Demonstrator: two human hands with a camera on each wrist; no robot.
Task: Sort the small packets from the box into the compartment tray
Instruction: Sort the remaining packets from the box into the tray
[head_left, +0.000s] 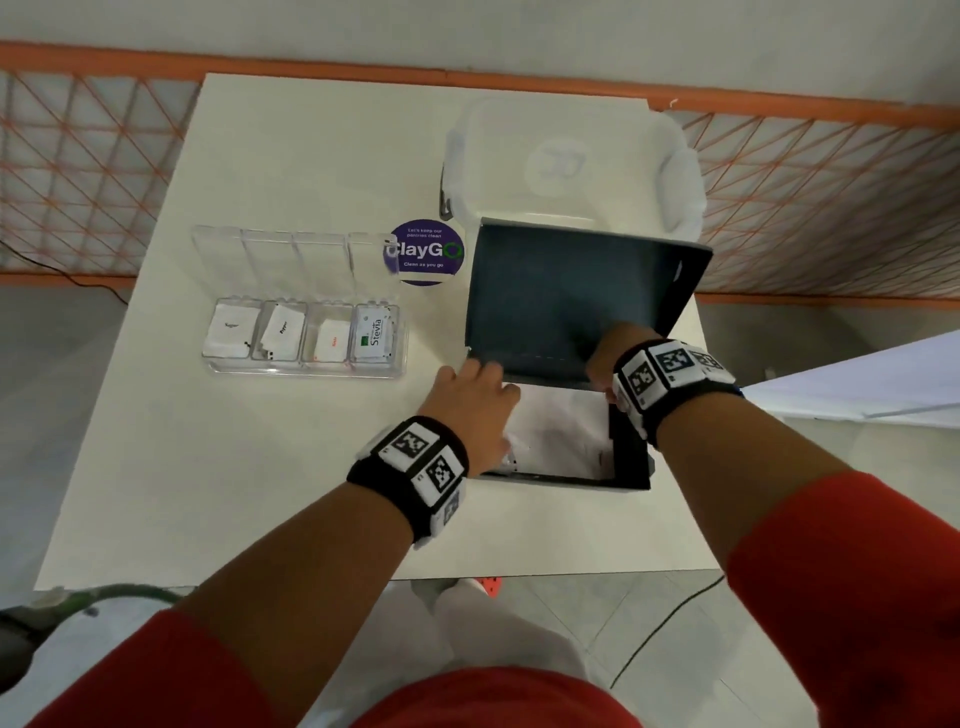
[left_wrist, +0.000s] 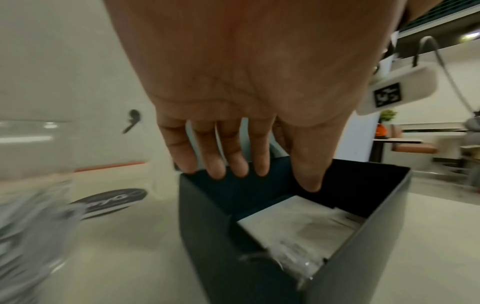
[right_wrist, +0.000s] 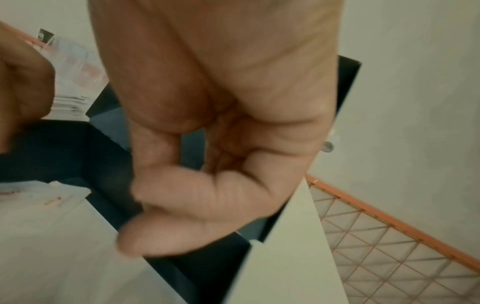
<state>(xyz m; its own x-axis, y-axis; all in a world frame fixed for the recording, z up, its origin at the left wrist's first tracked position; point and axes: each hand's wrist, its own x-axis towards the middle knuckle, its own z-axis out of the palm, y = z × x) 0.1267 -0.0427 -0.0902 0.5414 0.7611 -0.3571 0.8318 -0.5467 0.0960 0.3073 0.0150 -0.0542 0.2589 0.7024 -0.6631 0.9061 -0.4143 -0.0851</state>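
A dark box (head_left: 631, 467) stands on the white table with its lid (head_left: 561, 291) tilted up and back. Several white packets (head_left: 556, 431) lie inside it. My left hand (head_left: 475, 395) is at the box's left rim; in the left wrist view its fingers (left_wrist: 218, 160) are straight over the box (left_wrist: 233, 236) and packets (left_wrist: 298, 226), holding nothing. My right hand (head_left: 605, 358) is at the lid's near right part. Its curled fingers (right_wrist: 182, 195) seem to pinch the dark lid (right_wrist: 64, 148), though the view is blurred. The clear compartment tray (head_left: 306, 369) sits to the left, with packets in each compartment, among them one marked Stevia (head_left: 375, 335).
A clear lidded plastic container (head_left: 571, 161) stands behind the box. A round purple ClayGO sticker (head_left: 426, 252) lies between tray and box. The tray's clear lid (head_left: 291, 254) stands open behind it. An orange mesh railing (head_left: 93, 171) runs beyond the table's far edge.
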